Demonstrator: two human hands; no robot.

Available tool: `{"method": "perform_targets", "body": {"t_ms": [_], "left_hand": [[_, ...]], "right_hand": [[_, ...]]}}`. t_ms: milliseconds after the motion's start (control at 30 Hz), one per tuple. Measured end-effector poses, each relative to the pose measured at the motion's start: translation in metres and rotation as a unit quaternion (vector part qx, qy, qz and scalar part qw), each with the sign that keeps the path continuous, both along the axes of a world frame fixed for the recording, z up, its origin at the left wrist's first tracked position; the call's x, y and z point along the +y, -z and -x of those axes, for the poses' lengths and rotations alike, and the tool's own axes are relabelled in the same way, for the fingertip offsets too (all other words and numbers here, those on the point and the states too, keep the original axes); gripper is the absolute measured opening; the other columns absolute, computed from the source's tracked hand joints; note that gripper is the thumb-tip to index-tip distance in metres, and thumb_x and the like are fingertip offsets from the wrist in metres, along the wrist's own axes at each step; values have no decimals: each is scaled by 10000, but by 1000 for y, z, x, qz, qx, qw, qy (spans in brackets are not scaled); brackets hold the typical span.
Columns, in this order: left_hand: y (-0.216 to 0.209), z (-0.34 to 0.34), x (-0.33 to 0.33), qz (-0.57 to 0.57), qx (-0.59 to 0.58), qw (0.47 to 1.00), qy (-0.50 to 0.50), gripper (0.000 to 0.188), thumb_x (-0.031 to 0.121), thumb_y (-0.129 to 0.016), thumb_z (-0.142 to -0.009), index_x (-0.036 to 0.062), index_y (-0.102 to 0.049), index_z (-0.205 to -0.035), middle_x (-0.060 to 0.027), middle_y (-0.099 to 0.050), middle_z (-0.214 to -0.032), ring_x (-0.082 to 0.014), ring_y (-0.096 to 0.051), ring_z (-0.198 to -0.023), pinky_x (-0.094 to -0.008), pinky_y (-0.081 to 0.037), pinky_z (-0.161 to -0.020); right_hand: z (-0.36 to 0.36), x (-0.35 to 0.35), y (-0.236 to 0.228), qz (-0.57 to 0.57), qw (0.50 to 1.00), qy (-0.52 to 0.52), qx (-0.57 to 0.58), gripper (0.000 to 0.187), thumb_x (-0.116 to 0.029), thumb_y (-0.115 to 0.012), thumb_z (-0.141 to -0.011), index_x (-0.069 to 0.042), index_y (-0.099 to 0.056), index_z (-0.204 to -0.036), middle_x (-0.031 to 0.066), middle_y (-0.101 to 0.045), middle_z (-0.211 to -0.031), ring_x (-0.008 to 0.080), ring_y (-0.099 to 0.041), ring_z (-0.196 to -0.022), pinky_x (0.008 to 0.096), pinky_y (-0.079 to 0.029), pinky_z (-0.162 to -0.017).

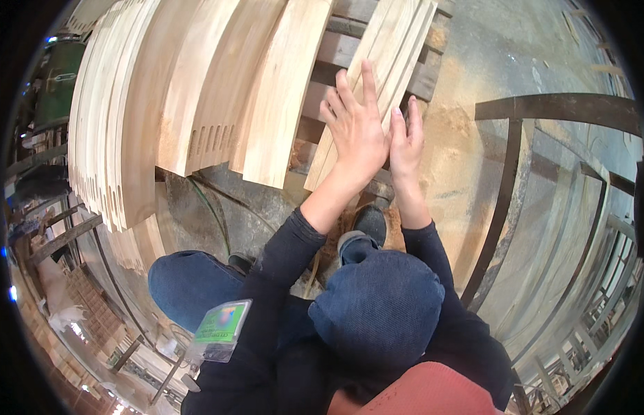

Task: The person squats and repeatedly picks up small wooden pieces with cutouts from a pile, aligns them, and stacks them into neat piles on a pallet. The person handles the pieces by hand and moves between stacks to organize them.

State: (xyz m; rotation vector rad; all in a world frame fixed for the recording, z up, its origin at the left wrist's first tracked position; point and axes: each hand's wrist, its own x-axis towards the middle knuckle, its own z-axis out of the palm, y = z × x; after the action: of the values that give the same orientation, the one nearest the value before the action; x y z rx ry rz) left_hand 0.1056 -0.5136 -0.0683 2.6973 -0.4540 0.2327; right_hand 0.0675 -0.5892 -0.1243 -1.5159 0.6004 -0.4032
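Note:
A few long, narrow pale wooden boards (398, 41) lie side by side on a slatted wooden pallet (426, 77) ahead of me. My left hand (356, 131) is open over their near part, back up and fingers spread. Close to it, at the boards' right edge, my right hand (406, 145) is open too, with its fingers stretched out and turned on its side. Nothing shows in either hand. Whether the palms press on the wood is hidden.
Stacked wider boards (280, 90) stand to the left, one with a row of slots in its end (213, 138). Dark metal frames (505, 187) rise at the right. Sawdust (457, 131) covers part of the floor. A green hose (215, 211) runs near my shoe (370, 223).

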Motion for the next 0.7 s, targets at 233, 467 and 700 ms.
{"method": "perform_targets", "body": {"t_ms": [233,467,700], "left_hand": [[-5,-17,-2,37,81,996,-28,984,384,-740,-785,19,-246,-1553,-301,-361,-1355,-440,-410,-1191,-559,-303,-1028],[-37,-51,28,373,395,839,9,1071,265,-807,-698,-80,-207,-1515,-267,-489,-1283,-357,-508,-1225,-438,-466,-980],[-41,-38,40,635,618,463,20,693,307,-655,-877,-19,-431,-1447,-157,-602,-1295,-211,-643,-1094,-321,-519,-960]], "right_hand": [[-5,-7,-7,-137,989,-57,17,611,-294,-505,-1051,90,-334,-1494,245,-389,-1527,289,-430,-1393,379,-354,-1144],[-14,-25,-22,-358,931,-58,-31,759,-525,-450,-1025,27,-298,-1523,257,-414,-1498,337,-452,-1372,426,-364,-1153],[-55,-40,-40,-474,831,-194,-217,792,-595,-475,-975,41,-399,-1441,303,-538,-1343,362,-610,-1184,413,-523,-1004]]}}
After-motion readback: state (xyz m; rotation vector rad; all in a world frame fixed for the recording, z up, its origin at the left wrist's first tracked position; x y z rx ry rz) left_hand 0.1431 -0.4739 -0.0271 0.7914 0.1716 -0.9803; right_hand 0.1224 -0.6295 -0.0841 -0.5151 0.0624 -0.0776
